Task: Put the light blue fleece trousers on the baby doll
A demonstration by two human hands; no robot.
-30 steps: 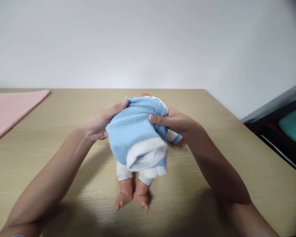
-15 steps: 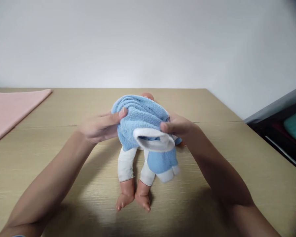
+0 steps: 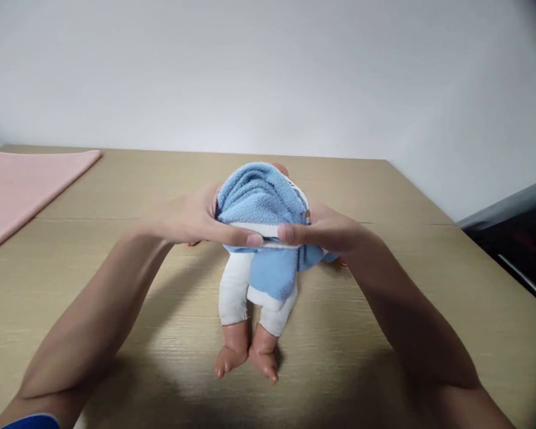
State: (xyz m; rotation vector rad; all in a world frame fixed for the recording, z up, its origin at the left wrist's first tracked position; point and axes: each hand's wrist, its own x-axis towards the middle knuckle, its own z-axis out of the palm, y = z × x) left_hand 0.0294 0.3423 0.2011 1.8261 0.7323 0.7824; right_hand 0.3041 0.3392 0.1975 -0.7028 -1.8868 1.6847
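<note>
Both of my hands hold a light-blue fleece doll garment [image 3: 261,199] with white trim, bunched up above a doll [image 3: 234,292]. My left hand [image 3: 196,217] grips its left side, thumb laid along the white-edged opening. On the other side, my right hand [image 3: 326,229] pinches the same white edge, its thumb tip close to the left one. A blue flap with a white end hangs below the opening, over the doll's legs. The doll lies with its bare feet toward me, in white trousers. The garment hides its torso and most of its head.
The doll lies on a wooden table [image 3: 161,369]. A pink cloth [image 3: 31,185] covers the table's left side. A pale wall [image 3: 250,71] stands behind the far edge. Beyond the right edge is a dark object [image 3: 518,232], partly in view.
My left hand has shifted right, bringing its thumb onto the white-edged opening beside my right thumb. The opening has narrowed, and the hanging flap has swung left over the doll's legs.
</note>
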